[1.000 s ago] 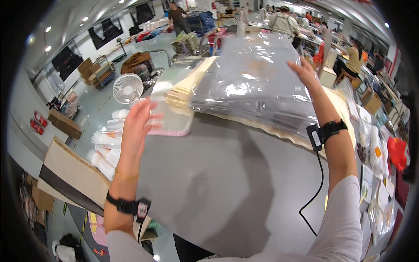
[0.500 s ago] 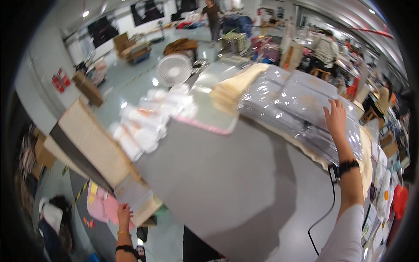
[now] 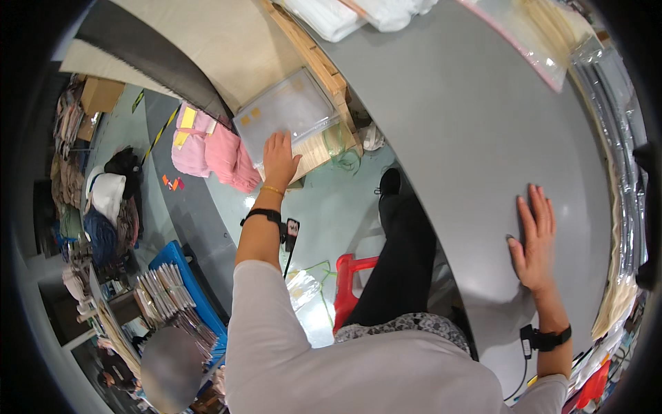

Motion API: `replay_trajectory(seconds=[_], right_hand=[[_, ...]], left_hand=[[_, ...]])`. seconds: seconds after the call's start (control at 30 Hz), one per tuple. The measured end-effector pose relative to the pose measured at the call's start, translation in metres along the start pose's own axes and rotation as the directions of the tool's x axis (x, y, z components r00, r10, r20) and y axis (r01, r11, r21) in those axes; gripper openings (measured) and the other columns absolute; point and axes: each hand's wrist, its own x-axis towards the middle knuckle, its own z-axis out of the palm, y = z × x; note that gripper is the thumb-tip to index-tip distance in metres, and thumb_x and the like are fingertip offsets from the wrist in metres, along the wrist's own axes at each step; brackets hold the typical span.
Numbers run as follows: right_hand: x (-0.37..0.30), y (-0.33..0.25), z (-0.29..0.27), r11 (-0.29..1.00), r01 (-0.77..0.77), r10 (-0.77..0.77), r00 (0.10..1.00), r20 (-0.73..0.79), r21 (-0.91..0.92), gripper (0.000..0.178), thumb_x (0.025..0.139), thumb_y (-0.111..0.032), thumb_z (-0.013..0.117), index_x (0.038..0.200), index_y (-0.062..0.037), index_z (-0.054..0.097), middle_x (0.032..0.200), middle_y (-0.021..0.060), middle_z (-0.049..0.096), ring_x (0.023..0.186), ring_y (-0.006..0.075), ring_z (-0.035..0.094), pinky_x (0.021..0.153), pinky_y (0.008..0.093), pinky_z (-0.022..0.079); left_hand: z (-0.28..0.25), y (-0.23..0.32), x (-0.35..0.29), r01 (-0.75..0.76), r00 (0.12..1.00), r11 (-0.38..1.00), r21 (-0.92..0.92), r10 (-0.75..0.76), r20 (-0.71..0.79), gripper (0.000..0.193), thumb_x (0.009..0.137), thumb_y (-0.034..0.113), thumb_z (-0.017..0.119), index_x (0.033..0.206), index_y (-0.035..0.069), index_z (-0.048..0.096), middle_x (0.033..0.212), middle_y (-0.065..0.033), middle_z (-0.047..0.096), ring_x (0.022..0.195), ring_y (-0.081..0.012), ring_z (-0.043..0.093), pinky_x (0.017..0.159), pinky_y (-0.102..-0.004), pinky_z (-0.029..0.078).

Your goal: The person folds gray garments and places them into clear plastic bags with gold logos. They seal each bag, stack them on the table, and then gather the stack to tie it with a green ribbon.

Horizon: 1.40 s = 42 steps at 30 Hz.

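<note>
My left hand (image 3: 279, 160) reaches over the near edge of a stack of clear plastic bags (image 3: 293, 103). Its fingers lie flat against the top bag, with the thumb held apart. Beneath the bags is a pale board-like stack (image 3: 318, 153), beside a wooden-edged panel. My right hand (image 3: 536, 241) rests on the grey table (image 3: 441, 131), fingers stretched out, thumb spread and nothing in its grasp. Farther right, grey items in shiny clear plastic (image 3: 624, 131) lie along the table's far side on cream cloth.
Pink folded cloth (image 3: 214, 148) lies left of the bags. White bundles (image 3: 331, 15) sit at the table's far edge. A red stool (image 3: 350, 276) stands by my leg. At lower left is a blue crate (image 3: 200, 290) holding thin packets. Green strapping (image 3: 345, 160) hangs near the bags.
My view has swung left and down. My left hand has moved from beside the pink cloth onto the plastic bags. My right hand has left the wrapped grey items for the bare tabletop.
</note>
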Motion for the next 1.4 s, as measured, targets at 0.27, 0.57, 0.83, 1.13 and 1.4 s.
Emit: replay_trajectory(seconds=[0.27,0.57,0.83,1.13,1.4], right_hand=[[-0.002,0.009,0.008,0.998,-0.050,0.053,0.997,0.056,-0.043,0.070,0.102,-0.054,0.040,0.154,-0.0063,0.043,0.161,0.0268,0.033,0.151,0.0444,0.028,0.123,0.0583,0.017],[-0.012,0.023,0.007,0.998,-0.030,0.037,0.991,0.128,-0.051,0.073,0.103,-0.056,0.040,0.156,-0.0057,0.038,0.164,0.0276,0.025,0.153,0.0451,0.022,0.124,0.0573,0.016],[-0.014,0.027,0.005,0.997,-0.008,0.018,0.989,0.145,-0.073,0.072,0.103,-0.056,0.040,0.156,-0.0059,0.039,0.163,0.0284,0.025,0.153,0.0461,0.022,0.124,0.0580,0.017],[-0.018,0.027,0.007,0.998,-0.041,0.046,0.990,0.130,-0.044,0.072,0.103,-0.055,0.041,0.156,-0.0060,0.039,0.163,0.0289,0.026,0.152,0.0474,0.023,0.123,0.0586,0.017],[-0.010,0.019,0.006,0.998,-0.054,0.059,0.992,0.111,-0.043,0.071,0.102,-0.054,0.042,0.155,-0.0070,0.041,0.162,0.0282,0.029,0.152,0.0468,0.025,0.123,0.0589,0.018]], left_hand=[[0.052,-0.064,0.069,-0.058,0.991,0.982,-0.178,0.078,0.107,0.077,0.078,0.020,0.082,0.146,0.011,0.046,0.138,-0.0220,0.057,0.126,-0.0385,0.055,0.103,-0.0448,0.048],[0.035,-0.113,0.121,0.152,0.964,0.870,-0.469,-0.027,0.263,0.044,0.091,0.037,0.070,0.127,0.012,0.066,0.102,-0.0183,0.075,0.090,-0.0332,0.073,0.078,-0.0383,0.055],[0.017,-0.086,0.115,0.245,0.906,0.949,-0.197,-0.151,0.396,0.055,0.088,0.038,0.073,0.132,0.008,0.058,0.097,-0.0226,0.072,0.091,-0.0359,0.071,0.080,-0.0430,0.055],[0.055,-0.064,0.080,-0.172,0.982,0.985,-0.031,0.174,0.068,0.075,0.080,0.032,0.078,0.140,-0.001,0.047,0.139,-0.0292,0.055,0.127,-0.0424,0.056,0.104,-0.0469,0.048],[0.054,-0.046,0.087,-0.081,0.994,0.993,0.088,0.074,0.083,0.053,0.080,0.021,0.073,0.126,0.002,0.056,0.130,-0.0262,0.062,0.117,-0.0409,0.062,0.097,-0.0485,0.052]])
